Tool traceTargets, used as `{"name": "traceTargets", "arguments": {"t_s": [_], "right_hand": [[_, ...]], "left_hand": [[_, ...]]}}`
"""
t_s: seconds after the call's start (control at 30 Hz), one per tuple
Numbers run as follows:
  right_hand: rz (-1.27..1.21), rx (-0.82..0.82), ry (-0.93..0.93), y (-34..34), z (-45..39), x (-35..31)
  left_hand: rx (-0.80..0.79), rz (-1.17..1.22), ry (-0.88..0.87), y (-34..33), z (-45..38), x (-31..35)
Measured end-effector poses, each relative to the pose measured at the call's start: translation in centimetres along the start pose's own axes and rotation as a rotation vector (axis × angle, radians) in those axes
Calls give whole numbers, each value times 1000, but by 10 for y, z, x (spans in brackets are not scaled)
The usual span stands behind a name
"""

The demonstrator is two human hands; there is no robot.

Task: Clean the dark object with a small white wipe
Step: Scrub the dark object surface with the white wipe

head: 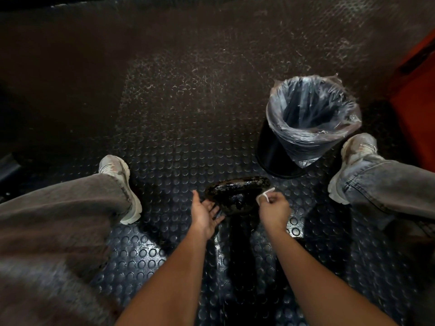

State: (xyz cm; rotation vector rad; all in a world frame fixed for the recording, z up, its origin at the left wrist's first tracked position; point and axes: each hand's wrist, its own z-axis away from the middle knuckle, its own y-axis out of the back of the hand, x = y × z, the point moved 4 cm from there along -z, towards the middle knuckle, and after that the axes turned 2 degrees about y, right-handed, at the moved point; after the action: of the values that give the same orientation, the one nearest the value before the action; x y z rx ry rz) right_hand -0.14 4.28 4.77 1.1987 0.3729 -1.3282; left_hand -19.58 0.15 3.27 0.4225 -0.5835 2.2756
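Note:
A dark, rounded, glossy object [236,194] with pale flecks on its top lies on the studded floor between my feet. My left hand [205,214] is at its left side, palm up and fingers spread, fingertips reaching under its edge. My right hand [274,209] is at its right side, fingers pinched on a small white wipe [265,195] that touches the object's right edge.
A black bin [277,151] lined with a clear plastic bag [313,109] stands just beyond the object, to the right. My left shoe [122,182] and right shoe [353,158] flank the spot. An orange surface [416,109] rises at the far right.

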Motion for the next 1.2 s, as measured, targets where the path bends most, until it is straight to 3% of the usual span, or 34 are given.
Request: {"name": "traceTargets", "arguments": {"t_s": [0.17, 0.3, 0.37, 0.43, 0.6, 0.73, 0.8, 0.93, 1.0, 1.07, 1.2], "right_hand": [[-125, 112, 101, 16, 10, -28], [14, 47, 488, 8, 31, -44], [95, 12, 585, 0, 35, -41], [153, 5, 541, -5, 31, -29], [21, 39, 102, 3, 6, 2], [-90, 93, 96, 11, 6, -16], [-100, 113, 197, 12, 13, -28], [104, 40, 682, 4, 36, -45], [191, 0, 778, -3, 38, -39], [237, -12, 704, -5, 32, -27], [125, -1, 186, 0, 7, -3]], "left_hand": [[8, 3, -3, 1, -4, -2], [18, -5, -14, 1, -5, -2], [12, -11, -10, -1, -3, -2], [13, -9, -8, -1, 0, -1], [11, -11, -7, -3, 6, 2], [10, -15, -11, -2, 4, 1], [13, -14, -12, 0, 1, 0], [5, -12, -15, -1, -2, -2], [-5, -12, -17, -2, -1, -1], [-6, -11, -15, -2, -1, -1], [8, -6, -7, 0, 2, 1]]}}
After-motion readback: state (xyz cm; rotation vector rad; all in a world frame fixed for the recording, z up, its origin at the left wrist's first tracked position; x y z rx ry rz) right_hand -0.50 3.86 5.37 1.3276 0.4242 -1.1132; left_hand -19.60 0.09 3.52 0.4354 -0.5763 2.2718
